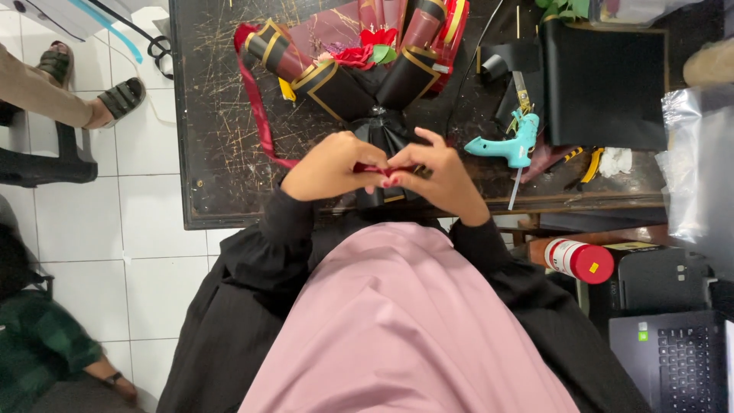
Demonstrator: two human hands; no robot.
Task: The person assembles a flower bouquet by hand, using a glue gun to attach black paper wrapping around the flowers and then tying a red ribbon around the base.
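A bouquet [359, 65] wrapped in black, gold-edged and dark red paper lies on the dark table [214, 138], red flowers at its middle, stem end toward me. My left hand [330, 167] and my right hand [436, 172] meet over the black wrapped stem, both pinching a dark red ribbon [258, 103]. The ribbon loops out to the left of the bouquet and comes back to my fingers. My fingertips hide the part of the ribbon between them.
A teal glue gun [511, 144] lies right of my hands, beside black paper sheets [604, 84] and yellow-handled pliers [590, 164]. A red-capped can [579, 260], a laptop [677, 359] and a clear plastic bag [692, 168] sit at right. Another person's sandalled feet [107, 95] are at left.
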